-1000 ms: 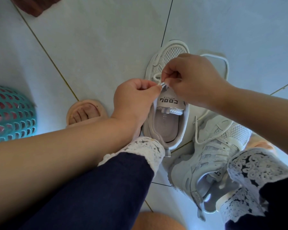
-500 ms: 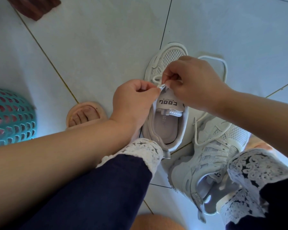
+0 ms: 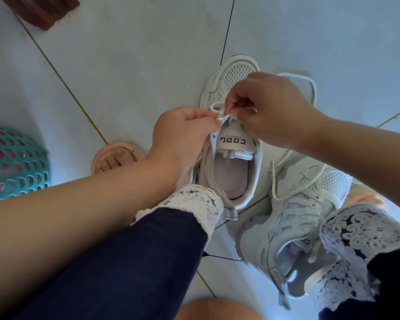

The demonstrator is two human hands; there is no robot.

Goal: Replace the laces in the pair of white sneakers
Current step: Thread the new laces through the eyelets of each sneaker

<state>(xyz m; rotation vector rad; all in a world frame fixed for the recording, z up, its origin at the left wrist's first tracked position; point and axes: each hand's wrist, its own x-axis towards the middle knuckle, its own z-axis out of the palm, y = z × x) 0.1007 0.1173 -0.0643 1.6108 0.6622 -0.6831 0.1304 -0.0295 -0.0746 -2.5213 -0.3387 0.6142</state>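
White mesh sneaker point(image 3: 232, 142) stands upright on the pale tiled floor point(image 3: 136, 65), toe pointing away from the person, heel against the left shin. The tongue is folded back and a printed label on it shows.

Left hand point(image 3: 183, 132): thumb and forefinger are pinched together at the top of the tongue on a short white end of the lace point(image 3: 216, 107). It is too small to tell whether the eyelet edge is caught in the pinch as well.

Right hand point(image 3: 268, 109): fingers are curled, with the tips pinching the same lace just beside the left fingertips. A strand crosses under the knuckles. A loose loop lies on the floor to the right of the toe.

Second sneaker point(image 3: 293, 218) is just beside the first, to its right, tilted and already laced, partly under the right knee.

Dark trousers point(image 3: 148, 250) have white crochet-trim cuffs. A sandalled foot point(image 3: 116, 158) is left of the sneaker. A teal perforated basket point(image 3: 14, 162) is at the left edge.
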